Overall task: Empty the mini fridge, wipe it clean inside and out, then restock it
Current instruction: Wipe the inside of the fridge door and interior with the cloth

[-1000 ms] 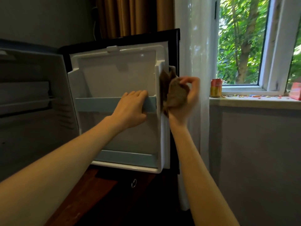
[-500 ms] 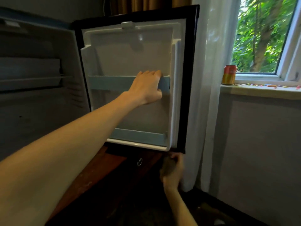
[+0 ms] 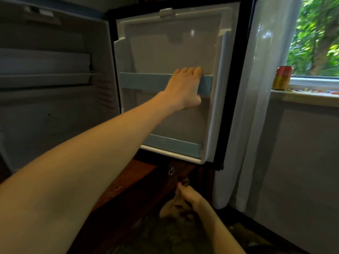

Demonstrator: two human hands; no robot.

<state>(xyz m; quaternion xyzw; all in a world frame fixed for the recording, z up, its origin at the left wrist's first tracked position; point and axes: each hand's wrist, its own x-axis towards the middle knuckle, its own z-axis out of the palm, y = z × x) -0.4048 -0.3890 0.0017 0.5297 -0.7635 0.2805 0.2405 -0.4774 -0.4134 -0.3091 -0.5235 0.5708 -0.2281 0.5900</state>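
The mini fridge stands open, its bare interior at the left and its white door liner facing me. My left hand grips the upper blue door rail, fingers hooked over its top edge. A lower blue rail runs along the door's bottom. Low down, below the door's bottom corner, my right hand is closed on a brown cloth that hangs from it in the shadow.
A dark wooden cabinet with a small ring pull sits under the fridge. A sheer white curtain hangs right of the door. A red and yellow can stands on the windowsill among small coloured bits.
My right hand dropped with the cloth from the door's right edge down below the door. The view moved closer and lower. My left hand stayed on the upper rail.
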